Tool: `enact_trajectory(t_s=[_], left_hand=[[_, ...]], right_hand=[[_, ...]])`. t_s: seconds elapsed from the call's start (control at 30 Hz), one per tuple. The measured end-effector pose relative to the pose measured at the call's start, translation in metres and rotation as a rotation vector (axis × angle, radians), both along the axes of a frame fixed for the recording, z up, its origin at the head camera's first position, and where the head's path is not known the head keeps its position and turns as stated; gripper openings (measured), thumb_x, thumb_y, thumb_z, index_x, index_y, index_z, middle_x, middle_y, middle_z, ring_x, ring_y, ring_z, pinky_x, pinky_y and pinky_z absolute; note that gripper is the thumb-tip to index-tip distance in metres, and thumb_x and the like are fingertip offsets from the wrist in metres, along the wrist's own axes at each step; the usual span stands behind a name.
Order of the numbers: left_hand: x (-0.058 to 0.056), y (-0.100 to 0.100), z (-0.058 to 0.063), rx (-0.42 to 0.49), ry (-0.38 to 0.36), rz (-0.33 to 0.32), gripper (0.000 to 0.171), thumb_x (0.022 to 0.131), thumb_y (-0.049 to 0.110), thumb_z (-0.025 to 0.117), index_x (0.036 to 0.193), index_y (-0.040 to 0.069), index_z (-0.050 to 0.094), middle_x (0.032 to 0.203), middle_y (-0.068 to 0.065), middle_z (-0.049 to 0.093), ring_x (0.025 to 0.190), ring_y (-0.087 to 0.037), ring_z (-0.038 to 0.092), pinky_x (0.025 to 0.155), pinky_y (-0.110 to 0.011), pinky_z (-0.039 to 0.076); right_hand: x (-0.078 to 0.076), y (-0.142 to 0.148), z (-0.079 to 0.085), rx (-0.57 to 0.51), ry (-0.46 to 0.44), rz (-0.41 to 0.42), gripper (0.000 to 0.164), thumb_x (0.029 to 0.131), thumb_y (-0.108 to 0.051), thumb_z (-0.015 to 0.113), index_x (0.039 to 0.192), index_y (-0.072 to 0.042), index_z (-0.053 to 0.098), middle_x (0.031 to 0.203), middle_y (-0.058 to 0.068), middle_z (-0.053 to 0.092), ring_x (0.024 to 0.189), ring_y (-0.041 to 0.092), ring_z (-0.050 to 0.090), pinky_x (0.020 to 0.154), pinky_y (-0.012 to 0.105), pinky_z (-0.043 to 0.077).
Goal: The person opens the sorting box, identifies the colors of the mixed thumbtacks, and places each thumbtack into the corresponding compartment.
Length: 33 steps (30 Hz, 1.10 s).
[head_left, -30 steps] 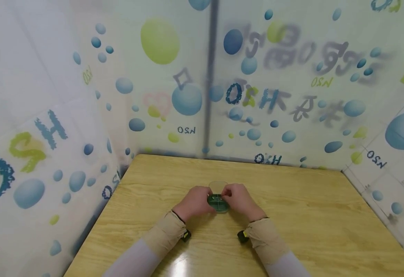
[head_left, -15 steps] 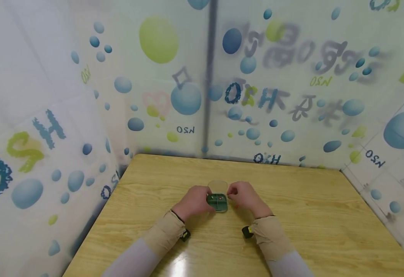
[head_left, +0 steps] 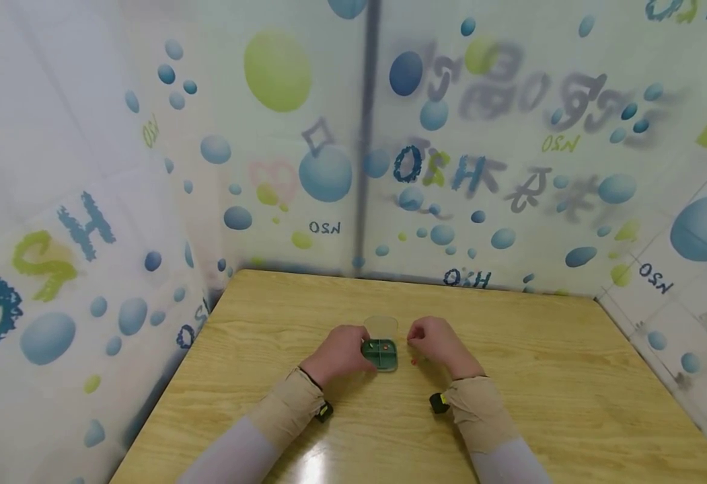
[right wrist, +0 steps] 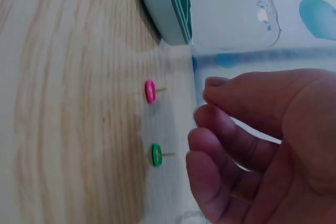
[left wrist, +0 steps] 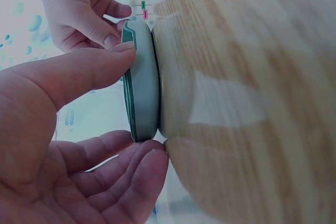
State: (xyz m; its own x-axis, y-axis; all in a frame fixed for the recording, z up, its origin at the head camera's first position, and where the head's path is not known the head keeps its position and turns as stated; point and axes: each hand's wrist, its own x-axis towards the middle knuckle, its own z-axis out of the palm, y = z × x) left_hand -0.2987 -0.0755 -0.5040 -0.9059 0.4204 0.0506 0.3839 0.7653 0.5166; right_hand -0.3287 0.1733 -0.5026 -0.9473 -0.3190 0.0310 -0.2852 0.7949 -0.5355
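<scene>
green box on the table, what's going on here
A person's left hand grips the green box, whose clear lid is open. Small items lie inside, too small to identify. The right hand, with nothing visible in it, is beside the box, near a pink tack and a green tack on the table, points up.

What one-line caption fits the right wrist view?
Right hand beside pink thumbtack and green thumbtack, both points up on a wooden table, near a green box, its clear lid open.
</scene>
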Motion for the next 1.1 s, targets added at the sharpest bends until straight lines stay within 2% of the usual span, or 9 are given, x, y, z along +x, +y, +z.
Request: enact_trajectory(t_s=[0.2, 0.53, 0.7, 1.1], left_hand=[[0.000, 0.000, -0.001, 0.000, 0.008, 0.000, 0.049, 0.075, 0.031, 0.097, 0.112, 0.006, 0.076, 0.100, -0.007, 0.077, 0.083, -0.018, 0.065, 0.077, -0.034, 0.054], [-0.001, 0.001, -0.001, -0.006, 0.003, 0.007, 0.048, 0.074, 0.032, 0.096, 0.109, 0.006, 0.075, 0.098, -0.005, 0.076, 0.081, -0.015, 0.063, 0.076, -0.033, 0.053], [-0.001, 0.001, 0.000, -0.008, -0.003, 0.009, 0.048, 0.074, 0.032, 0.096, 0.108, 0.006, 0.075, 0.097, -0.005, 0.076, 0.080, -0.015, 0.062, 0.076, -0.032, 0.052], [0.001, 0.001, 0.002, -0.025, -0.007, 0.006, 0.050, 0.076, 0.032, 0.095, 0.114, 0.005, 0.075, 0.103, -0.008, 0.077, 0.086, -0.019, 0.066, 0.079, -0.035, 0.054]], right_hand=[[0.001, 0.005, 0.001, -0.017, -0.052, -0.012, 0.013, 0.097, -0.009, 0.073, 0.085, -0.012, 0.075, 0.081, 0.001, 0.069, 0.068, 0.015, 0.058, 0.065, 0.033, 0.050], [0.003, 0.005, 0.002, -0.023, -0.204, 0.090, 0.012, 0.089, -0.008, 0.081, 0.080, -0.013, 0.073, 0.074, -0.002, 0.067, 0.065, 0.013, 0.057, 0.060, 0.028, 0.048], [0.004, 0.004, 0.001, -0.004, -0.198, 0.094, 0.015, 0.088, -0.009, 0.083, 0.078, -0.014, 0.073, 0.072, -0.003, 0.066, 0.063, 0.013, 0.058, 0.060, 0.029, 0.048], [0.002, 0.013, 0.000, 0.050, -0.166, 0.026, 0.019, 0.089, -0.009, 0.082, 0.074, -0.012, 0.071, 0.070, -0.002, 0.063, 0.065, 0.014, 0.055, 0.060, 0.029, 0.044]])
